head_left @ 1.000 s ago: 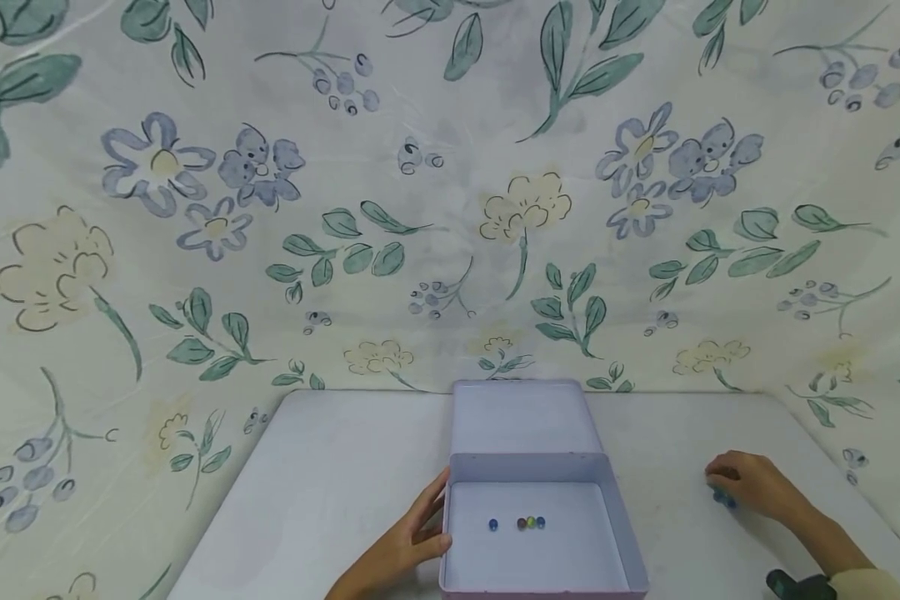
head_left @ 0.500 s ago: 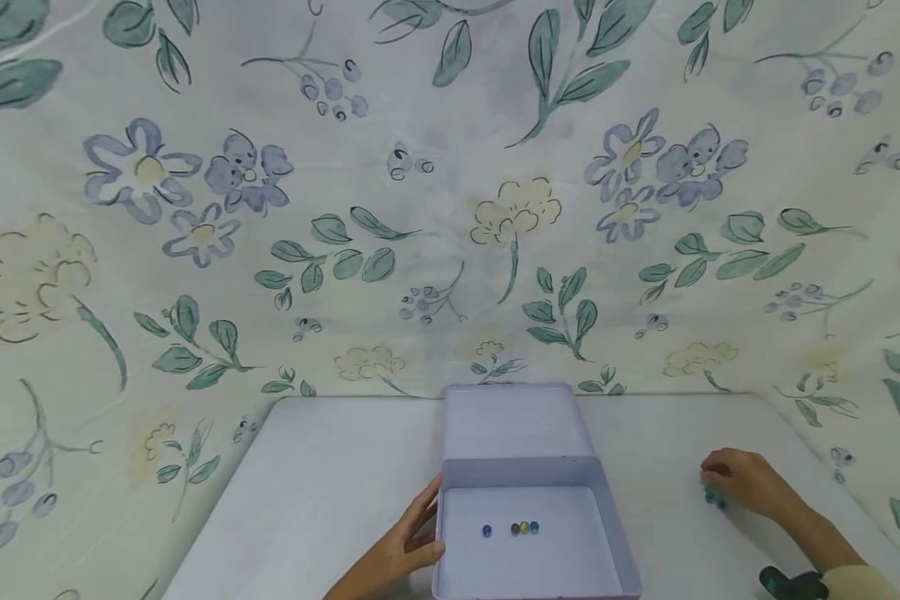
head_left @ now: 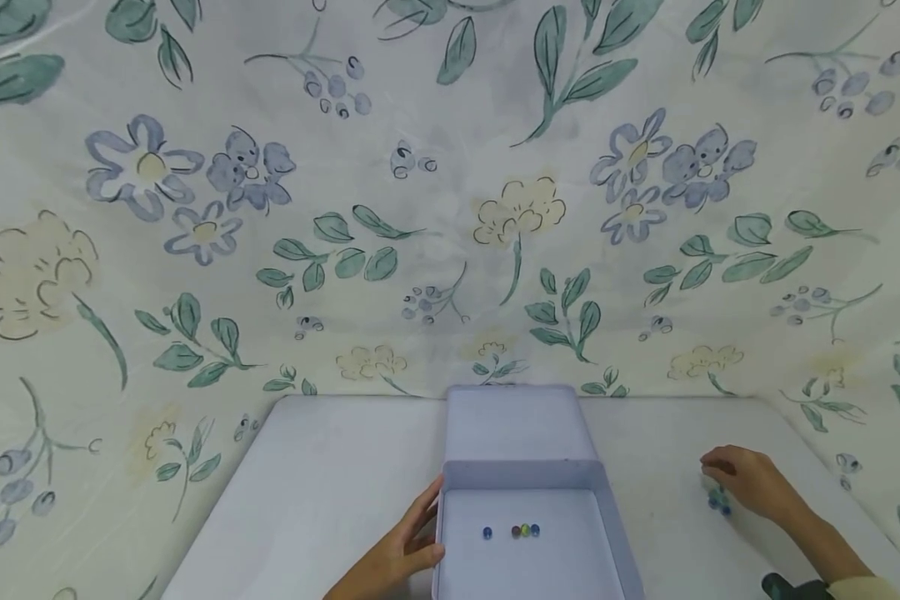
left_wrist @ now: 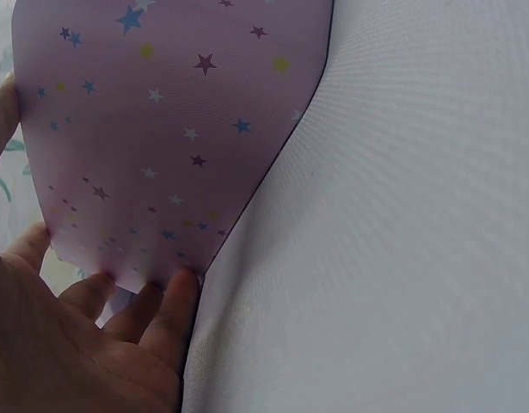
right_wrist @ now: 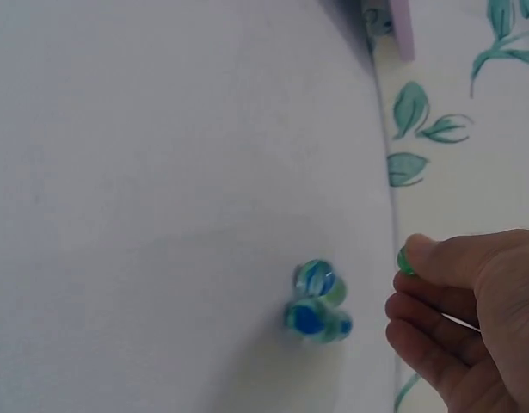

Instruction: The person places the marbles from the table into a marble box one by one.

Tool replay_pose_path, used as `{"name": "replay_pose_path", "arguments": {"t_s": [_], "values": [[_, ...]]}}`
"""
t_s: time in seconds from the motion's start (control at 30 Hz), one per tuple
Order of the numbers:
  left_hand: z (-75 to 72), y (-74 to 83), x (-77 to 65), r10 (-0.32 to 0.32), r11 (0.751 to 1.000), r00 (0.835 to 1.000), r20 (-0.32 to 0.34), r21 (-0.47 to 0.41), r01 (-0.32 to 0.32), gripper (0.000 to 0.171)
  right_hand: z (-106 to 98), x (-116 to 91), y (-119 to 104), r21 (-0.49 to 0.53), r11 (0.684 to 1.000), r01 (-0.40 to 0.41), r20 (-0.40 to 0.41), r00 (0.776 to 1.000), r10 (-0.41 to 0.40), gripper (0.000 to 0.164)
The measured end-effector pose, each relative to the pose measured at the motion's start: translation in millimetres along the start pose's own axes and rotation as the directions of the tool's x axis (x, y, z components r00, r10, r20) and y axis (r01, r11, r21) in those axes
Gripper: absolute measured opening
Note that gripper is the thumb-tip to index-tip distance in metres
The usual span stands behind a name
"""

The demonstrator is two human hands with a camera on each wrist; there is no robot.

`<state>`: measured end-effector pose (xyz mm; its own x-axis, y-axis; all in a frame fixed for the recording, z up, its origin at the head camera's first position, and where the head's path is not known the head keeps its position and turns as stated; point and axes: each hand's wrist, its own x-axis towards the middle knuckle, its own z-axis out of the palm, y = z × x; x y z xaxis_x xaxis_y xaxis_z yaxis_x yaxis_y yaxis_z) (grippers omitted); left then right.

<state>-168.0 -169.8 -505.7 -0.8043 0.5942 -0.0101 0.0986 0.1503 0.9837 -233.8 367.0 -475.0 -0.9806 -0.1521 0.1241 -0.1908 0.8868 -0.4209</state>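
Note:
My left hand point(head_left: 399, 546) rests against the left side of an open lilac box point(head_left: 630, 560), its fingers spread along the wall. Stars on pink cover that outer wall point(left_wrist: 152, 138) in the left wrist view, where the fingertips touch it. Inside the box lie a blue marble point(head_left: 487, 533) on its own and a touching row of brown point(head_left: 516, 532), yellow-green point(head_left: 525, 530) and blue marbles. At the right, my right hand point(head_left: 750, 483) pinches a green marble point(right_wrist: 405, 261) between thumb and forefinger. Beside it, a cluster of blue-green marbles point(right_wrist: 309, 316) sits on the table.
The box's lid point(head_left: 513, 423) lies folded back behind it on the white table point(head_left: 330, 483). Floral cloth point(head_left: 450, 208) rises behind the table and spreads past its sides. A dark strap point(head_left: 791, 587) is on the right wrist.
My right hand has lifted slightly off the marble cluster, with more of the cluster showing below it. The left hand stays at the box; the view has shifted a little.

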Motion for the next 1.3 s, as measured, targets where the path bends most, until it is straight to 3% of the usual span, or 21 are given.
{"name": "replay_pose_path", "arguments": {"t_s": [0.33,0.53,0.83,1.07,1.3], "values": [[-0.6,-3.4,1.3,-0.024,0.999,1.000,0.003,-0.049,0.025,0.075,2.9,-2.1,-15.3,0.081,0.987,0.136,-0.064,0.989,-0.131,0.009],[0.0,-3.3,-0.4,-0.029,0.998,1.000,0.002,-0.056,0.029,0.076,7.5,0.3,-26.7,0.072,0.965,0.251,-0.156,0.959,-0.238,0.008],[-0.7,-0.3,0.8,-0.006,0.999,1.000,0.007,-0.040,0.006,0.078,-1.0,1.0,-55.9,0.212,0.949,0.234,-0.100,0.971,-0.217,0.009],[-0.5,-2.3,0.9,-0.012,0.999,1.000,0.003,-0.042,0.012,0.077,-2.8,3.8,-75.2,0.233,0.911,0.339,-0.124,0.940,-0.318,0.008],[-2.6,-3.5,2.5,0.030,0.999,0.999,0.023,-0.039,-0.029,0.075,-8.4,4.4,-98.0,0.270,0.874,0.404,-0.130,0.915,-0.383,0.010]]}}
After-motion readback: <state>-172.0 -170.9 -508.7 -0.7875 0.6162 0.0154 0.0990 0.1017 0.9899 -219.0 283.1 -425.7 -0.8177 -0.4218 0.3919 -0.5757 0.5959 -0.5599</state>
